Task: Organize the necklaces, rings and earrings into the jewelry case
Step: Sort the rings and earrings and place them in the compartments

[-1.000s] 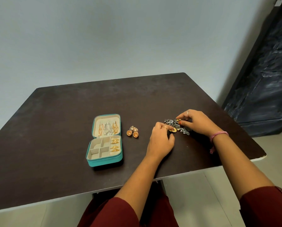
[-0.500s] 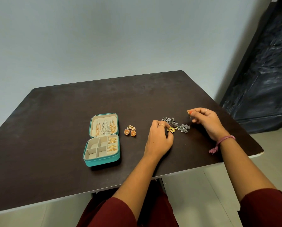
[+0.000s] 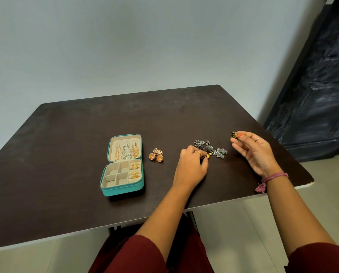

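A small dark earring point(image 3: 234, 134) is pinched by the right hand point(image 3: 252, 152) and a gold flower earring point(image 3: 207, 156) by the left hand point(image 3: 191, 165), so either could be dropped or snagged on the grey pile point(image 3: 212, 148), far right of the jewelry case point(image 3: 123, 189).

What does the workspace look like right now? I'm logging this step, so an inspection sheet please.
Surface: dark table, chipped at the right corner.
Job's things: open teal case, rings in the right slots, chains in the lid; orange earrings beside it; silver pile between the hands.
Clutter: nothing seen.
Grippers: left hand pinches a gold piece; right hand is raised, pinching a dark piece.
Cables: nothing seen.
Surroundings: pale wall, dark door at right, tiled floor.
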The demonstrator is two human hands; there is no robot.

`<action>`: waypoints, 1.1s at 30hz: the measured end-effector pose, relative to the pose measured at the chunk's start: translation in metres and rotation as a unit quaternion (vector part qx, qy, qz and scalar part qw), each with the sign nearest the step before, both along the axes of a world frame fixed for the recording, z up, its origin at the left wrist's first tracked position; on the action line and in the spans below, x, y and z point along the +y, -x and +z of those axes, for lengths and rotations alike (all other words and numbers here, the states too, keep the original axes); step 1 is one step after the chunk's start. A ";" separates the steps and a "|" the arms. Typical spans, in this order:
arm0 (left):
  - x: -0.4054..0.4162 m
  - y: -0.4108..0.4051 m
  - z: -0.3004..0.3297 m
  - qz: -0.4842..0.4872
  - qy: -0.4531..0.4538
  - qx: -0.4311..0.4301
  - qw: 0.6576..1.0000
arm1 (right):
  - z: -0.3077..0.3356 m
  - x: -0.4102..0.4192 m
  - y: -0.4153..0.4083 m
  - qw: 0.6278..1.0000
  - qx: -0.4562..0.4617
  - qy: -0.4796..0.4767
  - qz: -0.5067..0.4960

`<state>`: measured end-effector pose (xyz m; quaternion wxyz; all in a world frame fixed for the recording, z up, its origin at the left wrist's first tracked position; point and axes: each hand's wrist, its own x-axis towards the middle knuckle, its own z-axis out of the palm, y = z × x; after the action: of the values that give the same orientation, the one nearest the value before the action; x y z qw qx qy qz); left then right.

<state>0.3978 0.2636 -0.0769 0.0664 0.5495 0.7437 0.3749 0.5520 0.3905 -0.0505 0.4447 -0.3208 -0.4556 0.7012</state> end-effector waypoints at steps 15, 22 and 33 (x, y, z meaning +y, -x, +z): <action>-0.005 -0.001 0.001 -0.022 0.009 -0.016 1.000 | -0.013 -0.011 0.004 0.978 -0.118 -0.166 -0.034; -0.012 -0.002 0.005 -0.064 0.036 -0.007 0.997 | -0.014 -0.012 0.003 0.969 -0.145 -0.196 -0.026; -0.027 -0.010 0.000 -0.065 0.078 0.120 0.988 | -0.014 -0.014 0.004 0.968 -0.142 -0.207 -0.011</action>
<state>0.4077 0.2363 -0.0772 0.0434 0.6310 0.7357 0.2423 0.5480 0.3764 -0.0642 0.4397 -0.3233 -0.6457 0.5341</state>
